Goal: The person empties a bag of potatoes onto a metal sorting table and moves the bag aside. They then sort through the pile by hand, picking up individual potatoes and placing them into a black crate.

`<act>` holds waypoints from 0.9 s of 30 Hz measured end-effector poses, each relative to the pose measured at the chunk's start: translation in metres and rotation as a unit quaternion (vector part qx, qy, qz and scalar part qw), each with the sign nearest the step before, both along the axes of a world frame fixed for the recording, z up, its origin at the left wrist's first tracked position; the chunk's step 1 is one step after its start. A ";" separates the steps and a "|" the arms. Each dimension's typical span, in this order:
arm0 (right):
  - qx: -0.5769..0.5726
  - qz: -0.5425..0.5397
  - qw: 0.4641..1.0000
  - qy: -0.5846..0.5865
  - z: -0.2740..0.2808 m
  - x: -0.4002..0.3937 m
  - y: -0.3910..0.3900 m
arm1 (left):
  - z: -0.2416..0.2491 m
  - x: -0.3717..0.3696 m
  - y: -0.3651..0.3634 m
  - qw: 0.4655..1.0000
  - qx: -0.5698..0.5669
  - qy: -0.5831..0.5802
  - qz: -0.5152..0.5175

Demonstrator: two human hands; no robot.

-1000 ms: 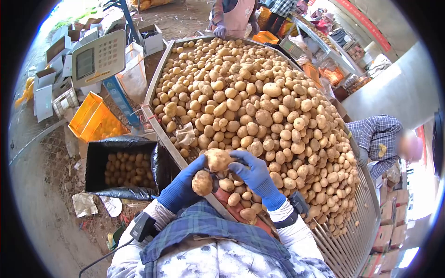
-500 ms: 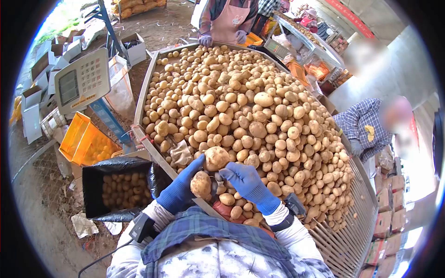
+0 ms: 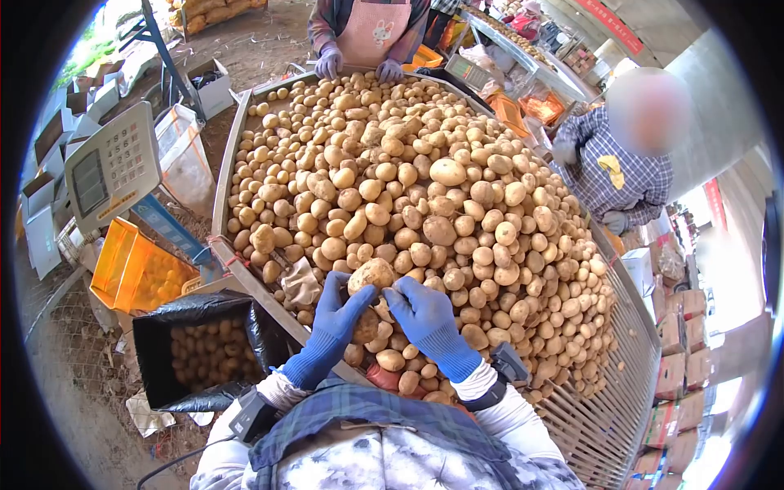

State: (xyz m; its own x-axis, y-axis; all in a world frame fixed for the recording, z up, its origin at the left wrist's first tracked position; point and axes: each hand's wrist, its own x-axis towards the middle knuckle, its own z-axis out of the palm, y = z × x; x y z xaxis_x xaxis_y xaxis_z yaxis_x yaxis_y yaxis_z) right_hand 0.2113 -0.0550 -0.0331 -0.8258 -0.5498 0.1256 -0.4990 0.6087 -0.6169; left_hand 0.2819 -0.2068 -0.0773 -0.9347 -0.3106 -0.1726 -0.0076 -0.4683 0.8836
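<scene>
My left hand [image 3: 336, 314], in a blue knitted glove, grips a large potato [image 3: 371, 276] between thumb and fingers above the near edge of the heap. A second large potato [image 3: 365, 327] shows just below that thumb; whether the hand also bears it is hard to see. Close on the right is my right hand [image 3: 420, 314], gloved the same way, its thumb and fingers pressed together beside the large potato. What those fingertips hold, if anything, is hidden. Many loose potatoes [image 3: 441, 231] spread in front of both hands on a slatted sorting table [image 3: 576, 433].
A black-lined crate [image 3: 155, 347] with potatoes stands left of the table, below an orange crate [image 3: 122, 265] and a scale display [image 3: 110, 167]. One co-worker [image 3: 376, 37] stands at the far edge, another [image 3: 621, 175] at the right. Cartons [image 3: 674, 388] are stacked lower right.
My left fingers have come round the large potato, which sits slightly lower in view. My right hand has drawn closer to it. The co-worker at right has straightened up. The view has shifted.
</scene>
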 end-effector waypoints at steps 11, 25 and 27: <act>-0.233 -0.053 0.934 -0.265 -0.019 -0.025 0.020 | -0.029 -0.007 -0.022 0.887 0.420 -0.042 -0.189; -0.012 0.100 0.990 -0.100 -0.009 -0.003 -0.009 | -0.054 0.018 -0.050 0.859 0.473 -0.084 -0.179; -0.036 0.097 0.986 -0.127 -0.001 0.002 -0.013 | -0.050 0.029 -0.056 0.848 0.496 -0.064 -0.175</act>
State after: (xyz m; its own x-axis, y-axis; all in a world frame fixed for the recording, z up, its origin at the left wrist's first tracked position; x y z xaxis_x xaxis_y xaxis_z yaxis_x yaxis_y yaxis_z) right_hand 0.2131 -0.0681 -0.0345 -0.7160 -0.6976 -0.0278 -0.4252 0.4672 -0.7752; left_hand 0.3110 -0.2631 -0.1275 -0.8933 0.3400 -0.2940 -0.3662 -0.9298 0.0374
